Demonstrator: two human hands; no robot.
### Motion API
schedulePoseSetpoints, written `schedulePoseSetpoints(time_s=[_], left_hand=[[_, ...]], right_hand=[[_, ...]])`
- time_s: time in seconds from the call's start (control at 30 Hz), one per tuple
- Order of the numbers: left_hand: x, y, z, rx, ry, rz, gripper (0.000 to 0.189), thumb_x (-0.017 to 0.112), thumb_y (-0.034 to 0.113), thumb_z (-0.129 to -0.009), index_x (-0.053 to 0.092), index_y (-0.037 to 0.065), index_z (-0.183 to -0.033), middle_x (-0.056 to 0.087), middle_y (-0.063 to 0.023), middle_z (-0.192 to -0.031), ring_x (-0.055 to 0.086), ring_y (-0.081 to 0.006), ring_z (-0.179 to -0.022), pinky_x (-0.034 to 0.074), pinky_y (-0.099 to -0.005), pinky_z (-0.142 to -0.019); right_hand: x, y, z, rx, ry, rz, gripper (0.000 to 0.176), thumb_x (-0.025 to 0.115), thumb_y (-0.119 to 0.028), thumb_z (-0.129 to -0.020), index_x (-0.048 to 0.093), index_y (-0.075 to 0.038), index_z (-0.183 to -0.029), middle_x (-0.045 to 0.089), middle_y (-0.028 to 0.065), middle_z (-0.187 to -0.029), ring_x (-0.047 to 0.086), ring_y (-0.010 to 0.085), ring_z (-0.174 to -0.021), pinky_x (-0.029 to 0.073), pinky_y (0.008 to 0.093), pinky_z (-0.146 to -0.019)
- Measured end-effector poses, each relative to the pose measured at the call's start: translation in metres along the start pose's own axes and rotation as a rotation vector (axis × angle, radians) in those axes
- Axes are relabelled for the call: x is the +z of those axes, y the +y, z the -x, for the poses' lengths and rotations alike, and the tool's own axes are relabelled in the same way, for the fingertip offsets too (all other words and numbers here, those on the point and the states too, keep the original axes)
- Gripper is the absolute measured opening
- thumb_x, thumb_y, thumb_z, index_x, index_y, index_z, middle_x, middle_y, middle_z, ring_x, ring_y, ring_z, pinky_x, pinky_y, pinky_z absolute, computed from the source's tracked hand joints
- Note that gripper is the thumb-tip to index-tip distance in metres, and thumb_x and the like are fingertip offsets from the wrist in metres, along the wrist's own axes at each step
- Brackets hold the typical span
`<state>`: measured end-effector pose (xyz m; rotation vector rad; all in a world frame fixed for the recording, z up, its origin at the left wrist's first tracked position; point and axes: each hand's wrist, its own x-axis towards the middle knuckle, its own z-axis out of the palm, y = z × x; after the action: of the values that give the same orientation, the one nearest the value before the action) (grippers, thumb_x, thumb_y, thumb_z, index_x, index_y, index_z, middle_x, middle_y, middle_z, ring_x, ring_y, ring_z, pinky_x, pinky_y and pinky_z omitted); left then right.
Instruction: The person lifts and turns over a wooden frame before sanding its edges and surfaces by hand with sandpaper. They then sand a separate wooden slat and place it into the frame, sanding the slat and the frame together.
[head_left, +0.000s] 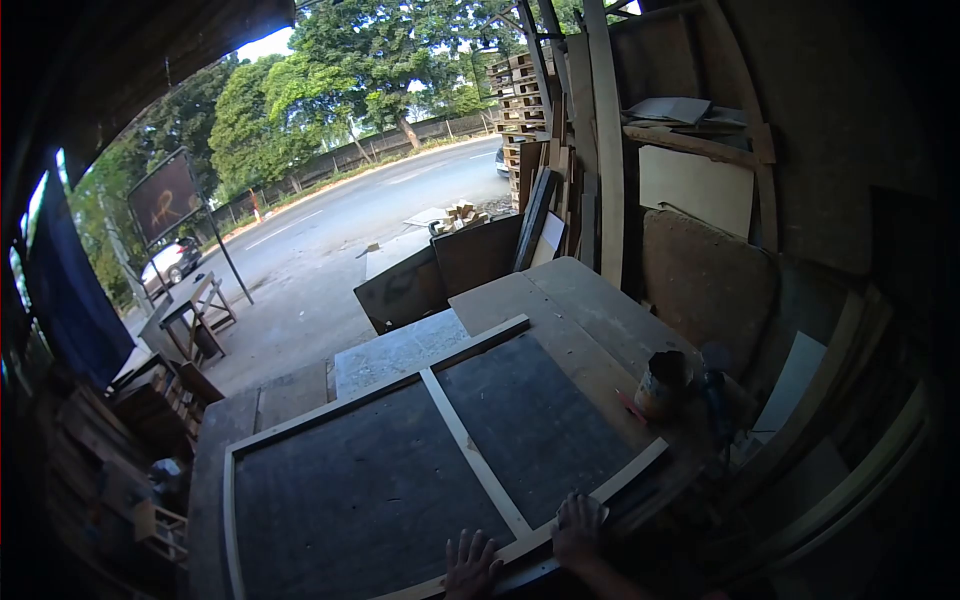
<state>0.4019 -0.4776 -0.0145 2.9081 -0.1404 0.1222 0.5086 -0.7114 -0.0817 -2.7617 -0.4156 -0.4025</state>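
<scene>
A wooden frame (460,432) of pale strips lies on a dark panel (360,475), with a crossbar running between its long sides. At the near edge, my left hand (472,568) rests on the near strip with its fingers spread. My right hand (577,535) is further right on the same strip, near the crossbar's lower end. Its fingers are bent over a small pale object (599,513) that I cannot make out. Both hands are dim in shadow.
On the right of the worktable (590,310) stand an open can (664,388) and a red-handled item (630,406). Boards (710,250) lean along the right wall. A small wooden bench (200,315), stacked pallets (518,110) and a road (370,205) lie beyond.
</scene>
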Motion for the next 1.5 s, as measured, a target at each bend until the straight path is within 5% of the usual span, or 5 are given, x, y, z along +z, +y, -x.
schedulePoseSetpoints(time_s=[0.27,0.43,0.97,1.17,1.5], left_hand=[[0.008,-0.003,0.003,0.028,0.036,0.015,0.048,0.047,0.037,-0.104,0.053,0.01,-0.144,0.037,-0.0168,-0.159,0.021,-0.0403,-0.152,0.011,-0.0609,-0.123],[0.009,-0.004,-0.002,0.022,0.035,0.016,0.048,0.047,0.037,-0.104,0.054,0.01,-0.143,0.039,-0.0173,-0.158,0.022,-0.0407,-0.152,0.012,-0.0603,-0.123],[0.017,-0.005,0.003,0.047,0.088,-0.021,0.049,0.048,0.036,-0.103,0.054,0.008,-0.142,0.042,-0.0161,-0.156,0.026,-0.0419,-0.149,0.014,-0.0605,-0.122],[0.019,-0.013,0.001,0.086,0.094,-0.077,0.052,0.047,0.045,-0.102,0.053,0.013,-0.143,0.044,-0.0138,-0.153,0.029,-0.0396,-0.149,0.017,-0.0624,-0.12],[0.028,-0.018,-0.001,0.062,0.104,-0.12,0.05,0.05,0.045,-0.101,0.056,0.013,-0.139,0.046,-0.0139,-0.151,0.032,-0.0395,-0.147,0.022,-0.0609,-0.119]], right_hand=[[-0.048,0.176,-0.104,0.469,-0.041,0.091,0.059,0.04,-0.035,-0.105,0.038,0.001,-0.152,0.03,0.0177,-0.163,0.024,0.0349,-0.152,0.015,0.0535,-0.124],[0.002,0.045,-0.033,0.319,0.003,0.022,0.06,0.043,-0.035,-0.103,0.041,0.002,-0.15,0.032,0.0196,-0.161,0.022,0.0373,-0.152,0.014,0.0542,-0.124],[0.002,0.013,0.002,0.044,-0.055,-0.015,0.064,0.05,-0.031,-0.097,0.038,0.006,-0.148,0.032,0.0268,-0.158,0.026,0.0414,-0.149,0.013,0.0602,-0.123],[-0.031,0.194,-0.105,0.361,-0.043,0.121,0.054,0.04,-0.032,-0.106,0.043,0.0,-0.149,0.035,0.0166,-0.161,0.026,0.0331,-0.151,0.017,0.0558,-0.123],[-0.015,0.062,-0.022,0.081,0.015,-0.039,0.053,0.051,-0.029,-0.098,0.05,0.002,-0.141,0.045,0.0171,-0.153,0.034,0.0361,-0.147,0.018,0.0629,-0.12]])
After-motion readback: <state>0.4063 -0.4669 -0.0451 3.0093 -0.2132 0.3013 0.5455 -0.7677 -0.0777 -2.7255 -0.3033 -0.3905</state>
